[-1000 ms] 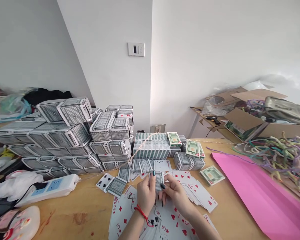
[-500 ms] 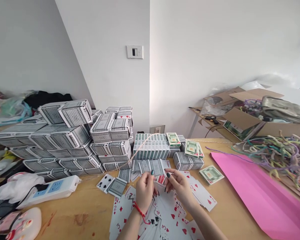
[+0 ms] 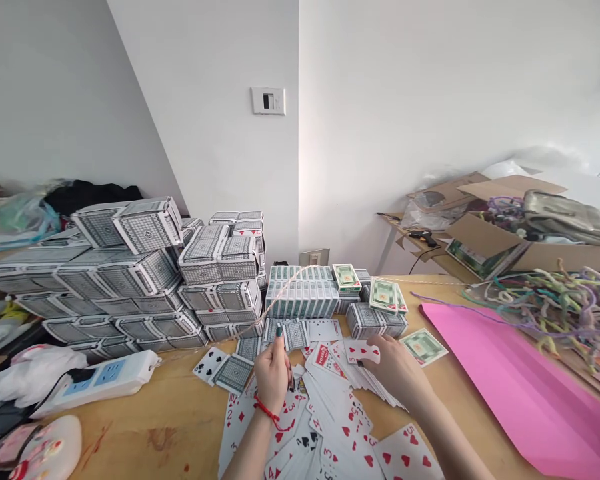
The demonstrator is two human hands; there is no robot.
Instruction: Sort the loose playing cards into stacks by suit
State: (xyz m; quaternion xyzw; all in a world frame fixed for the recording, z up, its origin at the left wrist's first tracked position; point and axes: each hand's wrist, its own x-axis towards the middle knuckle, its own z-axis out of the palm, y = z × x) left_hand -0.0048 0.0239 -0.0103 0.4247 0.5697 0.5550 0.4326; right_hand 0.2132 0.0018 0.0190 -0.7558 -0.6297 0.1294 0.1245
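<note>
My left hand [image 3: 273, 377] is closed with its thumb up, holding playing cards [image 3: 296, 335] whose patterned grey backs show above the fingers. The lower part of these cards is hidden. To the right, my right hand [image 3: 397, 367] pinches a three of hearts [image 3: 361, 351] between thumb and fingers, over a spread row of cards [image 3: 380, 388]. Between my hands lies a red-and-white poker card [image 3: 329, 360]. Closer to me, loose face-up cards [image 3: 345, 427] overlap, many of them hearts. A five of hearts [image 3: 407, 457] lies below my right forearm.
Wrapped card bundles [image 3: 145, 227] are stacked at the left. Rows of boxed decks [image 3: 303, 293] stand at the back, and a green card box [image 3: 424, 347] is at the right. Pink paper [image 3: 510, 387], tangled yarn [image 3: 565, 313], a cardboard box [image 3: 545, 257] and a power strip [image 3: 110, 380] lie around.
My hands have moved apart. The left shifted left with its cards, uncovering a face-up card behind; the right moved right with the three of hearts.
</note>
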